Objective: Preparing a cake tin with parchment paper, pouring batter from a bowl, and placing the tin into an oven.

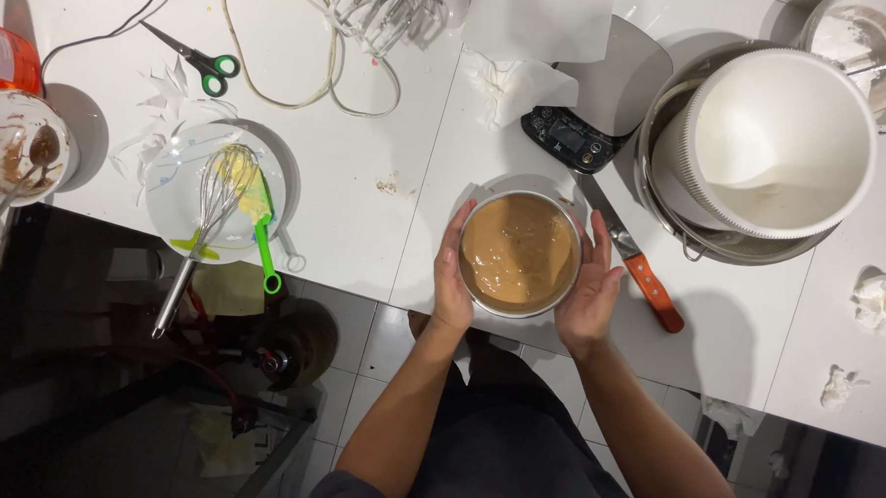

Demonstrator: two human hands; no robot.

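A round metal cake tin [518,253] filled with smooth light-brown batter stands near the front edge of the white counter [366,207]. My left hand [451,275] cups the tin's left wall and my right hand [591,289] cups its right wall, fingers curled along the rim. Both forearms come up from the bottom of the head view.
A knife with an orange handle [635,264] lies just right of the tin. Behind are a kitchen scale [576,138], a large white bowl inside a metal pot [773,143], a plate with whisk and green spatula [219,194], scissors [196,62], cords and paper scraps.
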